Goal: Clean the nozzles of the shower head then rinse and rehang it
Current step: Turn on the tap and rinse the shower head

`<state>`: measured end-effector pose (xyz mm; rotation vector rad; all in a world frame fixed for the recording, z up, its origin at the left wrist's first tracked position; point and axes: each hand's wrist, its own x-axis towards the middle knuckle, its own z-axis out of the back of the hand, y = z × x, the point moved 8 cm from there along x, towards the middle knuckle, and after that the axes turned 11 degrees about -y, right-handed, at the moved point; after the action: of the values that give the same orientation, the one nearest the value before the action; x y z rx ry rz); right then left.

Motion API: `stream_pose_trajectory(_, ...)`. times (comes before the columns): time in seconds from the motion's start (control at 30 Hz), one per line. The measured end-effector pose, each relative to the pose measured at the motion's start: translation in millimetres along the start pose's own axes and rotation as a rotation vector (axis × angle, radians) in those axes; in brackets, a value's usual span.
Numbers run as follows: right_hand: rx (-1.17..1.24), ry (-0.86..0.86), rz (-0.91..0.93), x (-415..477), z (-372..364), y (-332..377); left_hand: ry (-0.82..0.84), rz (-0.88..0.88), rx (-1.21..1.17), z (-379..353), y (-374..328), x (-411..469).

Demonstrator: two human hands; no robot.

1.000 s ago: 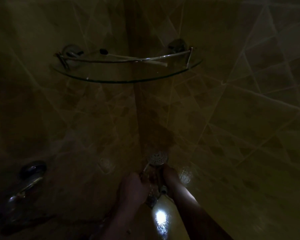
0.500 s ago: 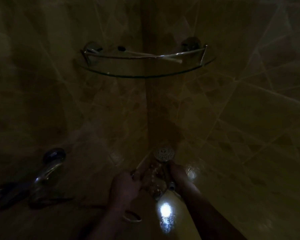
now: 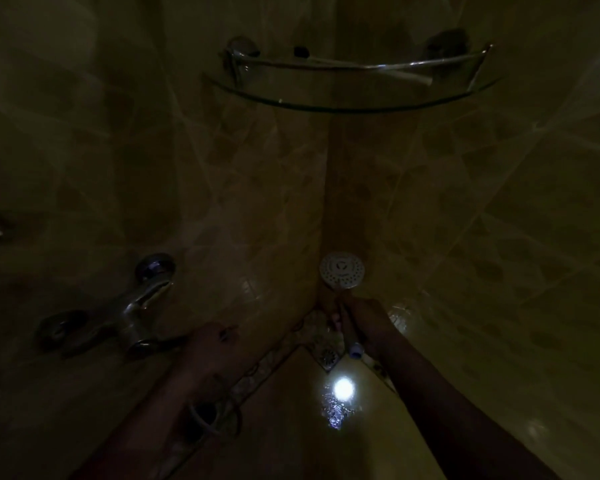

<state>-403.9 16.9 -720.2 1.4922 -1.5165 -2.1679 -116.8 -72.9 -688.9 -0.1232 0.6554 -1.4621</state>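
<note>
The shower head [image 3: 342, 271] shows its round white nozzle face, pointing up towards me in the tiled corner. My right hand [image 3: 364, 323] grips its handle just below the face. The handle's pale end [image 3: 355, 349] sticks out under that hand. My left hand [image 3: 212, 344] is off the shower head and sits to the left, close to the lever of the chrome mixer tap [image 3: 136, 306]. It is too dark to tell how its fingers lie or whether they hold anything. The hose [image 3: 215, 420] loops below my left forearm.
A glass corner shelf [image 3: 354, 107] with a chrome rail hangs above, with a toothbrush [image 3: 378, 69] lying on it. A floor drain [image 3: 328, 356] sits in the corner, beside a bright light reflection [image 3: 343, 388] on the wet floor. Tiled walls close in on both sides.
My left hand has left the shower head and moved left towards the mixer tap. My view has swung left, bringing the tap further in. The right hand keeps its grip.
</note>
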Motion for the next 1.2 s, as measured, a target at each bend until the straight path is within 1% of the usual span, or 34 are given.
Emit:
stream_pose_trajectory(0.1, 0.051, 0.043, -0.011, -2.0, -6.3, 3.3, 0.034, -0.026, 0.034, -3.2, 2.7, 10.3)
stream_pose_trajectory(0.23, 0.111, 0.058, 0.006, -3.4, -4.0, 14.6, 0.071, -0.053, -0.001, -9.9, -0.9, 14.8)
stream_pose_trajectory(0.33, 0.121, 0.029, 0.110, -8.8, 5.8, 32.8, 0.087, -0.071, -0.033, -11.6, -4.3, 12.7)
stream_pose_trajectory(0.43, 0.125, 0.004, 0.193, -16.5, 20.3, 53.5, 0.053, -0.109, -0.095, -6.8, -17.8, 1.7)
stream_pose_trajectory(0.57, 0.098, 0.051, 0.269, -36.2, 43.6, 80.7, 0.054, -0.110, -0.251, -9.9, -44.2, -26.0)
stream_pose_trajectory(0.63, 0.114, 0.078, 0.303, -49.8, 56.8, 94.2, 0.076, -0.178, -0.232, -21.5, -54.7, -36.1)
stream_pose_trajectory(0.7, 0.120, 0.042, 0.351, -63.5, 75.2, 108.6, 0.081, -0.230, -0.214, -31.9, -68.2, -50.1)
stream_pose_trajectory(0.8, 0.142, 0.021, 0.443, -86.4, 98.3, 131.8, 0.088, -0.298, -0.297, -41.9, -93.7, -79.6)
stream_pose_trajectory(0.87, 0.132, 0.043, 0.496, -104.7, 113.0, 146.1, 0.105, -0.370, -0.351, -47.1, -115.1, -101.9)
stream_pose_trajectory(0.93, 0.155, 0.068, 0.534, -124.0, 129.6, 159.5, 0.154, -0.406, -0.436, -50.0, -138.1, -125.5)
stream_pose_trajectory(1.03, 0.227, 0.076, 0.536, -147.7, 154.5, 176.8, 0.221, -0.422, -0.562, -53.9, -165.8, -158.7)
stream_pose_trajectory(1.13, 0.196, 0.086, 0.593, -170.0, 180.2, 191.3, 0.261, -0.402, -0.678, -53.4, -187.6, -190.6)
stream_pose_trajectory(1.2, 0.209, 0.098, 0.623, -185.5, 203.1, 199.3, 0.264, -0.439, -0.716, -49.5, -207.7, -214.8)
